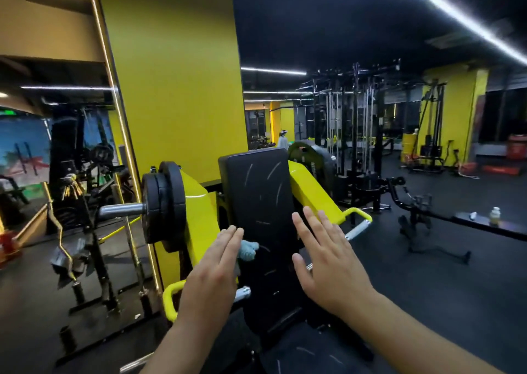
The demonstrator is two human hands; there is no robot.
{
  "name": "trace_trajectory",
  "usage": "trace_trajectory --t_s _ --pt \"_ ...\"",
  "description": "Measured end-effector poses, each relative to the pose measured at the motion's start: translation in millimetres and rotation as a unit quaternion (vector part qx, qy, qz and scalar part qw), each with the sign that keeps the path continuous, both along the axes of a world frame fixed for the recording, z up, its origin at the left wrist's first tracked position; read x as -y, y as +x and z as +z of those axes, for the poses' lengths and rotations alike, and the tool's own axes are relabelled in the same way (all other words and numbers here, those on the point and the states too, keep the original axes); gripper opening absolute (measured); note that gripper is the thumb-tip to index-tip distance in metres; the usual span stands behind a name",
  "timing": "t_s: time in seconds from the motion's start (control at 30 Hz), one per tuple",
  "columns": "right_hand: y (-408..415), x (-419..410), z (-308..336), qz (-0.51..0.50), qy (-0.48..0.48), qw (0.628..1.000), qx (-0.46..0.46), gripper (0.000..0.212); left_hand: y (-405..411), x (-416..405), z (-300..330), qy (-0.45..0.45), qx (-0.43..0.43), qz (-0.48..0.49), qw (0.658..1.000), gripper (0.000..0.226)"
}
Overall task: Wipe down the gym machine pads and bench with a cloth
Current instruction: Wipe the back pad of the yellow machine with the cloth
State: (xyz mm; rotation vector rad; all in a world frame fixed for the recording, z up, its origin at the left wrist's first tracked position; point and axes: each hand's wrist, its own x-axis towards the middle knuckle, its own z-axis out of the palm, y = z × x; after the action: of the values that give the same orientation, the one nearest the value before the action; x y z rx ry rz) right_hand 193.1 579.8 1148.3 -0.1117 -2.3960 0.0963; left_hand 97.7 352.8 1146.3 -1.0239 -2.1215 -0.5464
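My left hand (212, 271) is out flat, fingers straight & together, at the left edge of the black back pad (258, 199) on the yellow machine (199, 216). A light blue cloth (247, 250) sticks out from under the fingers on the pad side; looks pressed betw. palm & pad edge, but I can't tell how much of it sits under the hand. Fingers aren't curled round it.

My right hand (325, 262) is also flat, fingers straight & slightly spread, at the pad's right edge, roughly level w/ the left. Whether the palm touches the pad or is just beside it, can't tell. It holds nothing.

The pad stands upright, tilted back a bit, w/ pale scuff marks across its face. Lower down, another black pad (299, 353) shows betw. my forearms.

On the left side, black weight plates (164, 205) sit on a steel sleeve (121, 210). Yellow-capped handles (358, 216) w/ steel grips poke out both sides. Behind the machine is a yellow wall panel (171, 74), w/ a mirror (57, 159) to its left. Far right on a bench-like ledge stands a small bottle (495, 215).
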Motion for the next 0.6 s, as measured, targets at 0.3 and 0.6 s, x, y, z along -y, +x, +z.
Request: trace_trajectory --t_s 0.3,0.6 --pt "-104.2 -95.0 -3.9 0.019 0.021 0.999 0.02 0.075 -102.1 -94.5 -7.2 0.022 -0.017 0.026 0.999 0.076" --pt "-255.7 -194.7 3.5 0.033 0.042 0.997 0.051 0.074 -255.7 -192.6 -15.9 0.037 -0.036 0.051 0.997 0.07"
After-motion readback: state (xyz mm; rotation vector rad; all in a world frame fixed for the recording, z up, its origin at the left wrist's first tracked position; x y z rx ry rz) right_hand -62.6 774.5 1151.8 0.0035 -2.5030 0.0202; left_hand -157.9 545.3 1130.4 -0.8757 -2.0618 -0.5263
